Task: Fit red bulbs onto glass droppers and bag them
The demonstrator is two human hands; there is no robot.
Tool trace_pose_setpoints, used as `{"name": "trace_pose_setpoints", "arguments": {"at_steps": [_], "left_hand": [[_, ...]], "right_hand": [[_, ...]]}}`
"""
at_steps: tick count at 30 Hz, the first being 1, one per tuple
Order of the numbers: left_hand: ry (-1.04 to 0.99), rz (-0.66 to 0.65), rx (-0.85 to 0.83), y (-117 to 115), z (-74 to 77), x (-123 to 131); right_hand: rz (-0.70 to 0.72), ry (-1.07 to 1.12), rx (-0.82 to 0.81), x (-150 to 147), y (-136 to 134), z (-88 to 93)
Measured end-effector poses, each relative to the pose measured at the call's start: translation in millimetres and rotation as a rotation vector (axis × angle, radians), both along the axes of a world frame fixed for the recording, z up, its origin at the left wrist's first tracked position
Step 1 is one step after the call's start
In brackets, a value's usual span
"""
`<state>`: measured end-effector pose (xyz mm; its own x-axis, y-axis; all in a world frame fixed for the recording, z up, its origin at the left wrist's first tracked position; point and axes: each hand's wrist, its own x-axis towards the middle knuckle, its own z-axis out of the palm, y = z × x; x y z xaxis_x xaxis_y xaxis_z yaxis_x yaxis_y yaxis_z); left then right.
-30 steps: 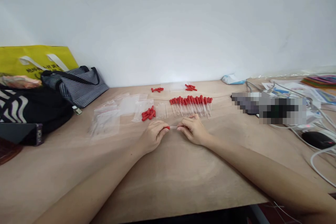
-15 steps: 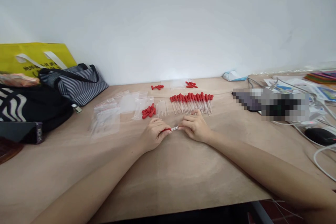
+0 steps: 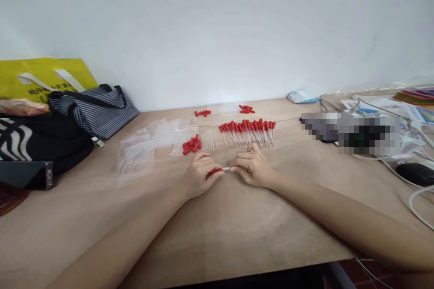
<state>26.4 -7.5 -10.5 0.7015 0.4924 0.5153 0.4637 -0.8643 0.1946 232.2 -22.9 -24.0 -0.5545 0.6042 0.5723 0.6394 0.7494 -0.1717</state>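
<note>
My left hand [image 3: 202, 175] pinches a red rubber dropper bulb [image 3: 214, 171] between thumb and fingers. My right hand [image 3: 254, 165] is closed on a thin glass dropper tube [image 3: 226, 169], whose clear end meets the bulb's mouth; how far it sits inside cannot be made out. Just beyond my hands lies a row of droppers [image 3: 247, 130], red bulbs toward the wall and glass tips toward me. Left of that row are several loose glass tubes [image 3: 209, 140] and a small heap of red bulbs [image 3: 192, 144].
Clear zip bags [image 3: 137, 156] overlap at the left. Farther back lie more red bulbs [image 3: 202, 113] and another bulb group [image 3: 247, 109]. A striped bag [image 3: 98, 108] and yellow bag [image 3: 68, 70] stand left. Cables, a tissue pack [image 3: 303, 97] and a black mouse [image 3: 415, 174] are at right.
Both hands stay together over the same spot, with small finger shifts. More of the red bulb shows between my left thumb and fingers now. The camera view has moved slightly.
</note>
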Motion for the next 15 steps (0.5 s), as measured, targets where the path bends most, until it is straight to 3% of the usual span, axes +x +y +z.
{"name": "trace_pose_setpoints", "arguments": {"at_steps": [9,15], "left_hand": [[0.018,-0.013,-0.032,0.3,0.2,0.9],[0.034,0.048,-0.018,1.9,3.3,-2.4]], "right_hand": [[0.023,-0.006,-0.036,-10.9,3.2,-3.8],[0.006,-0.033,-0.037,-12.4,3.0,0.9]]}}
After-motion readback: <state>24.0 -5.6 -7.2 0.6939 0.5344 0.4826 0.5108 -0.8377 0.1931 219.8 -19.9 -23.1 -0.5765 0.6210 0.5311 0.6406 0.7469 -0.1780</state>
